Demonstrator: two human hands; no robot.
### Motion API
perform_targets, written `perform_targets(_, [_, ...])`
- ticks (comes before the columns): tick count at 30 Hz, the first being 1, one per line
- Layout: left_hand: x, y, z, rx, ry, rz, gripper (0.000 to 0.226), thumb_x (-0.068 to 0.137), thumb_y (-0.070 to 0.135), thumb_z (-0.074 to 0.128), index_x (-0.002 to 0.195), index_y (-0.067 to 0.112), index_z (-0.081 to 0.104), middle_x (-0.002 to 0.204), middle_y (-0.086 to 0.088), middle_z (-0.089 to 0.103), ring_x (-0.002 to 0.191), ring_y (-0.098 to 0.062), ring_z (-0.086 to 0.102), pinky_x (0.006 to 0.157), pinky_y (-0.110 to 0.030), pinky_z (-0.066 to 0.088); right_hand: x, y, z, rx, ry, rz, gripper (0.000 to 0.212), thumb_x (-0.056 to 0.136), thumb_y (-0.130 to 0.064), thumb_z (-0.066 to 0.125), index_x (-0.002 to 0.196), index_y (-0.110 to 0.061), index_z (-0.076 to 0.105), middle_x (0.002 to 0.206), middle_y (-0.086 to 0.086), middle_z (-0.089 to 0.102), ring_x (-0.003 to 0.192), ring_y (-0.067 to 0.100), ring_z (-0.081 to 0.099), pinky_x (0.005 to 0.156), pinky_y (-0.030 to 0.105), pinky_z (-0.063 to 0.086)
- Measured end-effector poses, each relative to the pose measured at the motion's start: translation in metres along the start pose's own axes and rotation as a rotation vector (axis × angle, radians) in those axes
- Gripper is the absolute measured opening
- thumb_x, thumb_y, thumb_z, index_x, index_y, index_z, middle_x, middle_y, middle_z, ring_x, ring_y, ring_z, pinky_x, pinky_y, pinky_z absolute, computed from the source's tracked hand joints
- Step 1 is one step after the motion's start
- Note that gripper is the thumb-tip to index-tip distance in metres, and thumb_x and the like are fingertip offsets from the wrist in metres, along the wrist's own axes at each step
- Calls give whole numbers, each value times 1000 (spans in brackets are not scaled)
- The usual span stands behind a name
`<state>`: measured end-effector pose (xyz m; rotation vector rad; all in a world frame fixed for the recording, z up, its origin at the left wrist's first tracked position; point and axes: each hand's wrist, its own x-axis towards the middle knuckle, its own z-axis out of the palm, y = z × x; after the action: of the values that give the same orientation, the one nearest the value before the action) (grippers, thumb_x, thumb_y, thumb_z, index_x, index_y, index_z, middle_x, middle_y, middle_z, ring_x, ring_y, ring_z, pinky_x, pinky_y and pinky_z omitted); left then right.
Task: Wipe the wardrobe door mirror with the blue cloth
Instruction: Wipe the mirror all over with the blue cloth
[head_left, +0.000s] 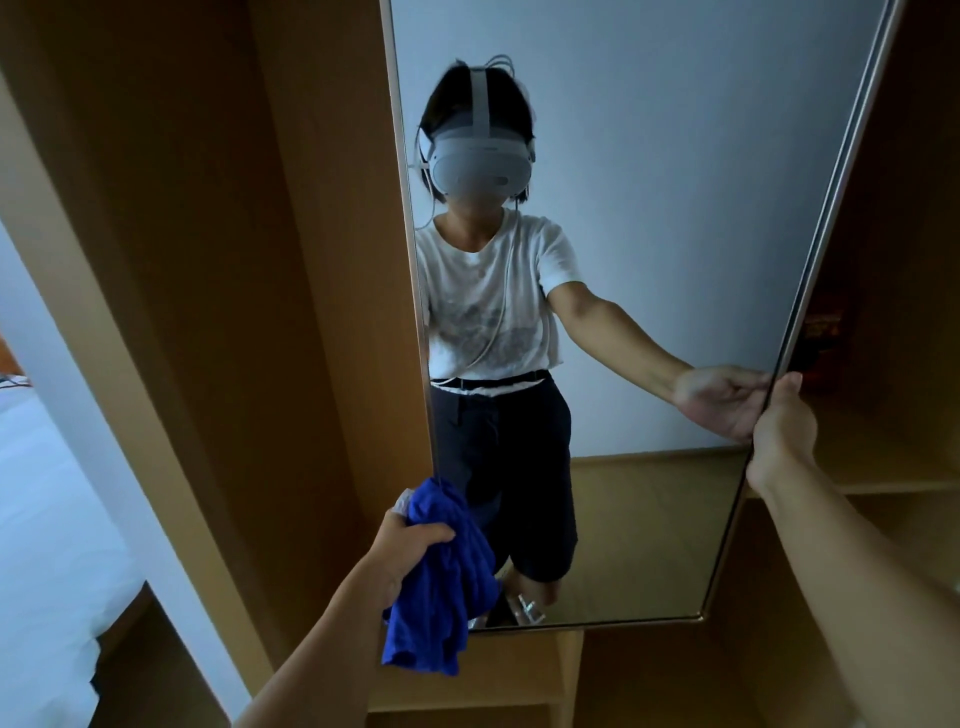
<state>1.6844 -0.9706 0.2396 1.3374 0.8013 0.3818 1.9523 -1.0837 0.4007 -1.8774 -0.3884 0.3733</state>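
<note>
Blue cloth (441, 582) hangs beside mirror (675, 208), wooden wardrobe (208, 260) around.

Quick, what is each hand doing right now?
Left hand: closed, holding the bunched blue cloth.
Right hand: grip closed on the right edge of the mirror door.

The tall framed wardrobe door mirror (649, 260) ran past the top edge, its lower left corner hidden behind the crumpled blue cloth (447, 577).

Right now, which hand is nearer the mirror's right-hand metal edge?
Right. The right hand grips the metal edge itself; the left hand holds the crumpled blue cloth near the mirror's lower-left corner.
</note>
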Motion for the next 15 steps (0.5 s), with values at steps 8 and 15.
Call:
perform_targets(8, [13,-45,-5,50,-41,-48,36,71,0,72,97,19,55,95,-12,67,84,-29,66,60,-34,52,-77,115,-81,693,638,-136,41,101,-44,33,119,-15,57,106,-8,63,95,-4,59,72,0,41])
perform_targets(15, [28,-89,-8,140,-68,-98,35,72,-4,69,100,12,53,97,-11,65,87,-27,64,65,-34,49,-72,118,-76,748,650,-304,33,103,-40,28,98,-24,56,96,-14,63,92,-10,61,82,9,46])
